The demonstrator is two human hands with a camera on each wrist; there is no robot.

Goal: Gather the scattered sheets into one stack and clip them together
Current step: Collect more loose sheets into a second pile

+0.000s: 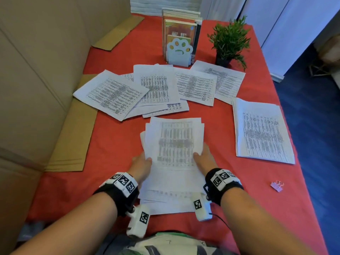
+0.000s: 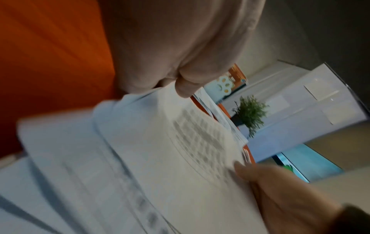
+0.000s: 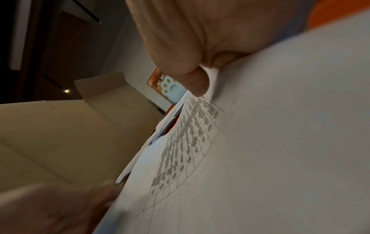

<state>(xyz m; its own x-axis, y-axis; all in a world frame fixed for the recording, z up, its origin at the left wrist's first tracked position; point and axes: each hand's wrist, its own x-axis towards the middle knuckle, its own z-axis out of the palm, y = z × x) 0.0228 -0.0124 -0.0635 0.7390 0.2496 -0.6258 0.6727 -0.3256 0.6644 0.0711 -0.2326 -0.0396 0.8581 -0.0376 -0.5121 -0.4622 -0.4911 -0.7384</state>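
On the red tablecloth [image 1: 114,144], loose sheets [image 1: 156,87] fan from 10 to 1 o'clock. At centre, the gathered stack [image 1: 174,155] is pinched at both sides: left hand [image 1: 140,165], right hand [image 1: 204,159], thumbs on top. At 4 o'clock lies the binder clip [image 1: 277,186].

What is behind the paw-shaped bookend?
Behind the paw-shaped bookend stands a row of upright books. The bookend covers the lower part of the front book's cover, and the books farther back show only their top edges.
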